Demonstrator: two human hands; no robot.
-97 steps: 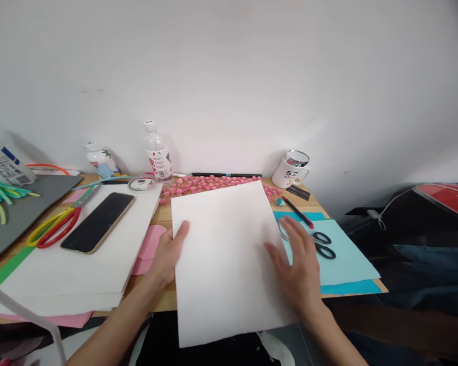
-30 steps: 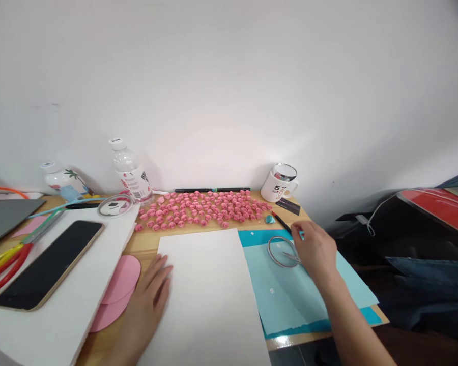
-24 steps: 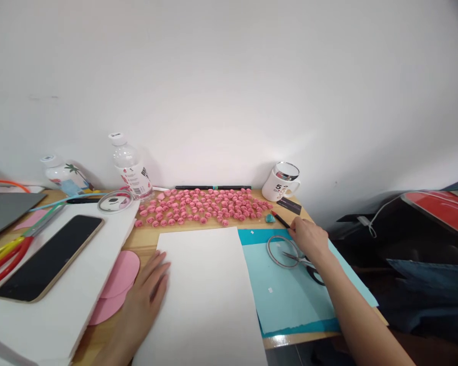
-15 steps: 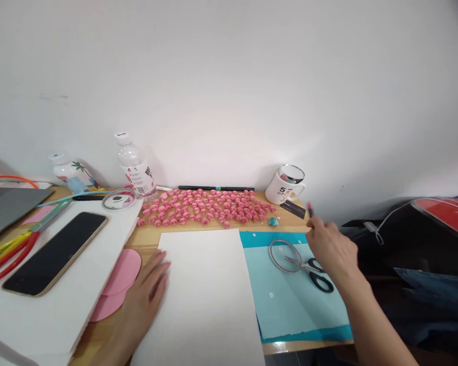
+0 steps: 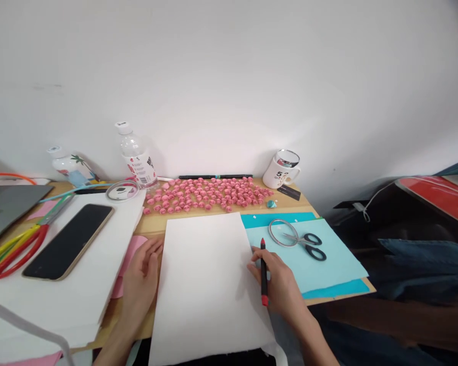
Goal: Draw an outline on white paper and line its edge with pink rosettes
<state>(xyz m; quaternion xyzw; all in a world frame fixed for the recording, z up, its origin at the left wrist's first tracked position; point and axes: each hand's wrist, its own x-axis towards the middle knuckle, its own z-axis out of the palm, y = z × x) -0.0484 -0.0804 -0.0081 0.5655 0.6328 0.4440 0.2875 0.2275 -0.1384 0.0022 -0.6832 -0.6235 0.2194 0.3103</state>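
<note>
A large white sheet of paper [image 5: 208, 284] lies in front of me, its near edge reaching past the table's front. Beside its left edge rests my left hand [image 5: 143, 269], fingers loosely bent and thumb apart, with nothing visible in it. My right hand [image 5: 280, 282] is at the sheet's right edge and holds a black marker with red ends [image 5: 264, 274]; its fingertips touch or nearly touch the paper. To the right, black-handled scissors [image 5: 309, 244] and a roll of wire [image 5: 275, 234] lie on light blue paper [image 5: 339, 254].
Many small pink paper rolls [image 5: 209, 195] spread along the back. Behind them stand a water bottle [image 5: 137, 157] and a white mug [image 5: 280, 175]. At left, a phone [image 5: 70, 241] and colourful-handled scissors [image 5: 30, 244] lie on white sheets. A wooden table edge [image 5: 368, 285] ends at the right.
My right hand has come left and nearer with the marker, from beyond the scissors to the sheet's right edge. My left hand has slid off the sheet to its left side.
</note>
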